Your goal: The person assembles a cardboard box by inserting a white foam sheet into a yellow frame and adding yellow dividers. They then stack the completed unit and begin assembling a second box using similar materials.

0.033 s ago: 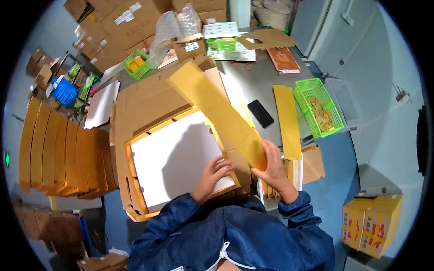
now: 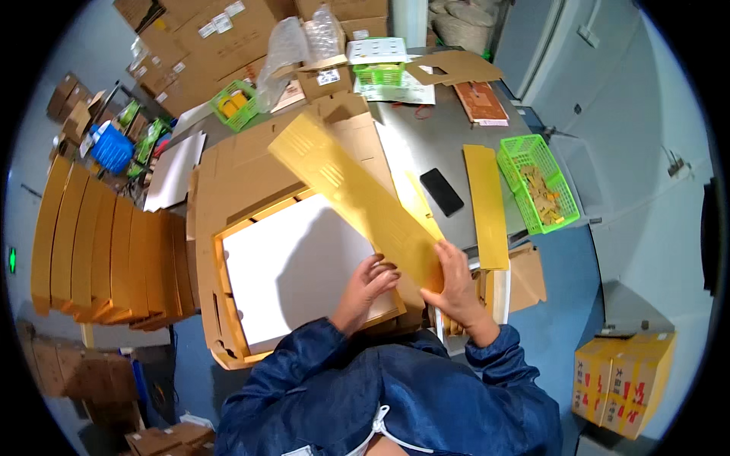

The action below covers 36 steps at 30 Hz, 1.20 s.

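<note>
A yellow strip (image 2: pixel 357 201), pierced or embossed with short slots, slants through the air above the right side of a yellow frame (image 2: pixel 260 217), its near end pinched between the thumb and fingers of the right hand (image 2: pixel 456 292). The strip has just tipped: its broad face catches more light than a moment ago, the slots read more clearly, and its far end has swung slightly leftward and toward the worker. That appears to be a matter of angle only; the strip looks loose of the frame, carried by one hand.

The left hand (image 2: pixel 363 296), a little closer to the strip than before, hovers over the right edge of a white sheet (image 2: pixel 262 266) inside the frame, fingers spread and half curled, apparently holding nothing. Whether its fingertips touch the strip's edge cannot be told.

Beneath the frame lies brown cardboard (image 2: pixel 255 167), spread across the desk (image 2: pixel 437 148). To the right, a black phone (image 2: pixel 441 192) rests near a flat yellow piece (image 2: pixel 485 205), and just beyond that a green basket (image 2: pixel 525 146) holds small card scraps (image 2: pixel 541 197). At far left, tall yellow-brown boxes (image 2: pixel 99 243) stand in a row.
</note>
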Motion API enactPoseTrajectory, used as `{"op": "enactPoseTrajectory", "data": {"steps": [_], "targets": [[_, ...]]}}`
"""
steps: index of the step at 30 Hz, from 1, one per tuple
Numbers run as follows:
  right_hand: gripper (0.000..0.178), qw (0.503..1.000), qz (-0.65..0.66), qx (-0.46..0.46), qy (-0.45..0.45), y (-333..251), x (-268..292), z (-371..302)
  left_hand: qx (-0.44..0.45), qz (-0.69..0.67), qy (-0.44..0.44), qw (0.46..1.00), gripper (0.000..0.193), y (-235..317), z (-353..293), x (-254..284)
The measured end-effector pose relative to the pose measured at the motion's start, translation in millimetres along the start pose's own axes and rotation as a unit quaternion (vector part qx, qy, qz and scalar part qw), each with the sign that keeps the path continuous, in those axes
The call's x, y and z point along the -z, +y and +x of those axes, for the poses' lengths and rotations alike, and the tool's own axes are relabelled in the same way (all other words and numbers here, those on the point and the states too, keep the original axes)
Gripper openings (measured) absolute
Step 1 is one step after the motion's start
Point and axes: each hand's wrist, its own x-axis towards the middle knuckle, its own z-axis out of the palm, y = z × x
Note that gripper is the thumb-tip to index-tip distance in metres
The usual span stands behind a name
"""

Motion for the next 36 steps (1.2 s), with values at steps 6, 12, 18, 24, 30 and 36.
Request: {"op": "enactPoseTrajectory", "data": {"steps": [6,12,18,24,30,36], "targets": [[0.088,0.997,0.049,0.034,-0.058,-35,-25,-20,-0.061,0.01,0.105,0.993,0.027,-18,1,12],[0.057,0.975,0.181,-0.099,-0.079,-38,-35,-3,-0.045,0.06,0.008,0.997,0.027,-26,-16,29],[0.042,0.918,0.313,-0.172,-0.172,-22,-63,7,-0.014,0.188,0.0,0.982,0.028,-32,-28,35],[0.02,0.894,0.362,-0.2,-0.173,-28,-61,9,-0.051,-0.003,0.005,0.999,0.028,26,-29,26],[0.025,0.868,0.392,-0.201,-0.231,-47,-33,13,-0.132,-0.102,0.088,0.982,0.023,61,5,48],[0.026,0.869,0.409,-0.215,-0.174,-19,-1,42,-0.087,-0.146,0.056,0.984,0.028,60,15,20]]}}
